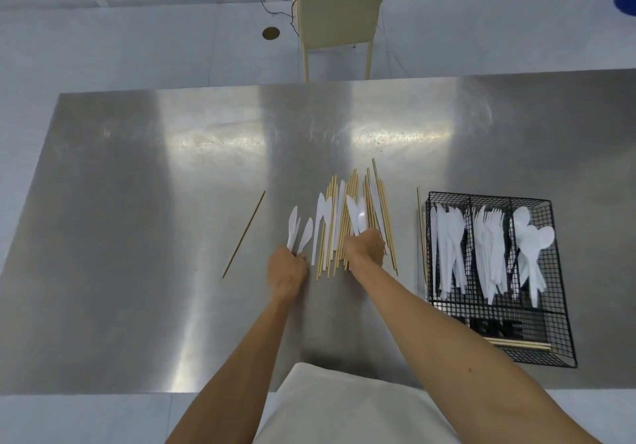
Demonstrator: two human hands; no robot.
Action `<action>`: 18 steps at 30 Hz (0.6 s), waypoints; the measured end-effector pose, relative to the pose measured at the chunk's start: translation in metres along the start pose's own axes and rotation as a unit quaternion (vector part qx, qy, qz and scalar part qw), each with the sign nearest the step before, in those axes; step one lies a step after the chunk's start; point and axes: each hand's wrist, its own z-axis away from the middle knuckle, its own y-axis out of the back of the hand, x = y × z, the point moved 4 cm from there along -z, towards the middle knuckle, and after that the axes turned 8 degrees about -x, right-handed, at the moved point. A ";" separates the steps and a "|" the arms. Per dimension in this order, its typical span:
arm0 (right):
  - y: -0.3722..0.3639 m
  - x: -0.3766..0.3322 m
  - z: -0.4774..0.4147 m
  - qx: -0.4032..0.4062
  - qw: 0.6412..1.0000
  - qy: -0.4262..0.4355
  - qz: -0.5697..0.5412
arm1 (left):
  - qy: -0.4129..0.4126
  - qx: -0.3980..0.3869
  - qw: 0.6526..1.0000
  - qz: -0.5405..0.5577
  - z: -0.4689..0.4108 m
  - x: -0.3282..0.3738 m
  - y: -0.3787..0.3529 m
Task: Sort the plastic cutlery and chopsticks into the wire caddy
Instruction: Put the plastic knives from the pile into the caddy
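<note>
1. Because the lone chopstick (pixel 244 233) lies well apart from the rest, at the left of the table (pixel 137 185), it is easily forgotten in the sorting.
2. The left hand (pixel 287 269) is curled round the handles of two knives (pixel 298 232). Held only at their ends, they could splay or slip on the way to the caddy.
3. The pile (pixel 339 216) of chopsticks and white cutlery lies mixed in the middle of the table. Pulling one piece may drag chopsticks along and send them rolling on the smooth steel.
4. The right hand (pixel 365 248) is closed in a fist on the pile, seemingly round the handles of white pieces (pixel 358 218). Which kinds I cannot tell, so a mixed grab might land in the wrong compartment.
5. A single stick (pixel 420 237) lies just beside the caddy's left wall, where a passing hand could knock it.
6. The wire caddy (pixel 481 197) stands at the right. It holds sorted knives (pixel 451 247) in the left compartment, forks (pixel 488 247) in the middle and spoons (pixel 531 237) on the right. A few chopsticks (pixel 519 344) lie across the front.
</note>
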 end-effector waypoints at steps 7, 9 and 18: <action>0.037 -0.002 0.005 -0.072 0.996 0.050 -0.003 | -0.036 0.025 0.999 0.012 0.003 0.007 0.009; 0.059 0.004 0.005 -0.106 0.992 0.070 -0.014 | -0.068 0.044 0.997 0.013 0.003 0.015 0.009; 0.151 0.047 -0.002 -0.240 0.955 0.083 -0.156 | -0.232 -0.029 0.970 0.059 0.040 0.110 -0.045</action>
